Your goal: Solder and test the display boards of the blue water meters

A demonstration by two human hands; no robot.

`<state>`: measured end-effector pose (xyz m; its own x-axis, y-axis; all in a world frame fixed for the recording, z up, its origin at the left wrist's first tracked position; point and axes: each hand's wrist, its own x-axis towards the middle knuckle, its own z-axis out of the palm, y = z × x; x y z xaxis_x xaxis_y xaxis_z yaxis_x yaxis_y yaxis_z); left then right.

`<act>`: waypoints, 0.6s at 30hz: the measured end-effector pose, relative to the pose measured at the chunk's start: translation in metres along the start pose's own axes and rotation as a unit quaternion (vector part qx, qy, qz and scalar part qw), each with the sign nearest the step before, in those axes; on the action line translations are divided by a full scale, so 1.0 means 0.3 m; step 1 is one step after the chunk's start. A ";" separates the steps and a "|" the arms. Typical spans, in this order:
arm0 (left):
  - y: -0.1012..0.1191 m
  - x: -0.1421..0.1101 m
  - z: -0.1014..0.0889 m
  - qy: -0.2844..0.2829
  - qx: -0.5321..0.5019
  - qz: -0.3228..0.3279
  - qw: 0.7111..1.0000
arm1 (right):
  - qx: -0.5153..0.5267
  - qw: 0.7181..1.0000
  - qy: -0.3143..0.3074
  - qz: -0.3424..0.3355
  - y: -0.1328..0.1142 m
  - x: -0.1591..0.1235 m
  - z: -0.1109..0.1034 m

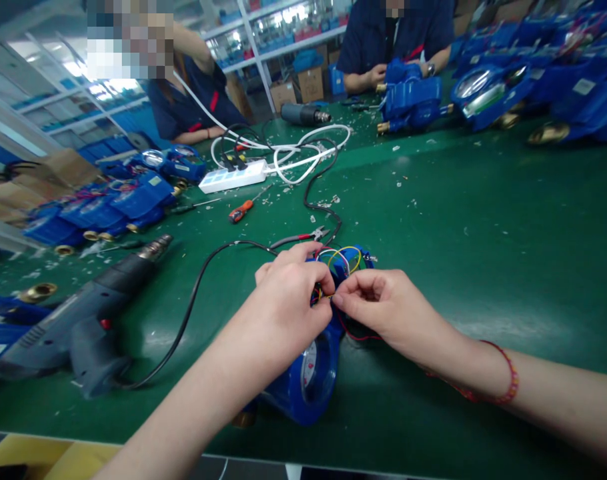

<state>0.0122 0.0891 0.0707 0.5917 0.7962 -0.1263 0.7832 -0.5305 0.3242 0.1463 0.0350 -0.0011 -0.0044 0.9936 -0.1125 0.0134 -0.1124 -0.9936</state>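
Note:
A blue water meter (326, 380) lies on the green table below my hands, its round dial partly hidden by my left wrist. Thin red, white and yellow wires (352, 252) loop out of its far end. Over that end my left hand (296, 287) pinches a thin wire between thumb and forefinger. My right hand (376, 300), with a red beaded bracelet at the wrist, meets it fingertip to fingertip, closed on the wires at the same spot. A dark red wire (356, 335) trails beneath my right hand. The exact joint between the fingertips is too small to make out.
A grey heat gun (98, 307) lies at left, its black cord crossing behind my hands. Cutting pliers (313, 235), an orange screwdriver (241, 211) and a white power strip (233, 177) lie beyond. More blue meters (413, 100) line both sides; two co-workers sit opposite.

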 end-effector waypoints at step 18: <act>-0.039 -0.002 0.002 0.002 -0.042 0.050 0.998 | 0.020 0.992 -0.102 0.071 -0.024 -0.011 -0.038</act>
<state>0.0028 0.0948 0.0664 0.6653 0.7416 -0.0862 0.7017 -0.5816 0.4116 0.1576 0.0325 0.0066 -0.2078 0.9462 -0.2480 -0.0122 -0.2560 -0.9666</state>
